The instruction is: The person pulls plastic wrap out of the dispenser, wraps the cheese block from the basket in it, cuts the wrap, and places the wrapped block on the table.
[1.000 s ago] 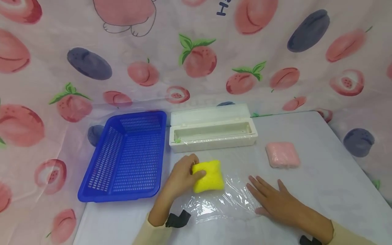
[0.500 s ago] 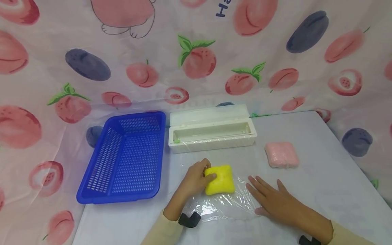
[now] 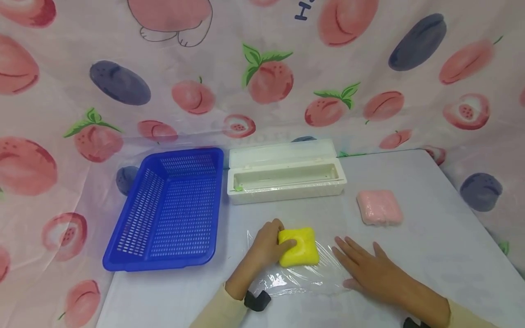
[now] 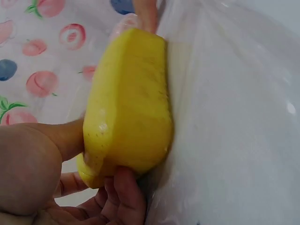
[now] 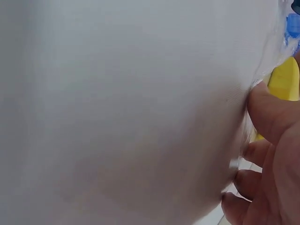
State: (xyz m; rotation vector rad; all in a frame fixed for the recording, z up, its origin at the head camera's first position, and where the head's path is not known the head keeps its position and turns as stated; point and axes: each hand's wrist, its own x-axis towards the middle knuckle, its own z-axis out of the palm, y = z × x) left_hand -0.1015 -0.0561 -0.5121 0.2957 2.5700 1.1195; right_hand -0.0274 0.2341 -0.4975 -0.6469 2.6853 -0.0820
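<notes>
My left hand grips the left side of a puffy yellow square block, thumb on top and fingers round its edge. The block sits on a sheet of clear cling film spread over the table. In the left wrist view, the underside of the yellow block appears to meet the film. My right hand lies flat with fingers spread, on the film's right end. From the right wrist, its fingertips touch the surface.
A blue perforated basket stands at the left. Behind the film is a long white cling film box, its lid raised. A pink block in shiny wrap lies at the right. Fruit-patterned cloth hangs behind the table.
My left hand has carried the yellow block to the right and a little nearer to me, onto the middle of the film. My right hand has stayed in place.
</notes>
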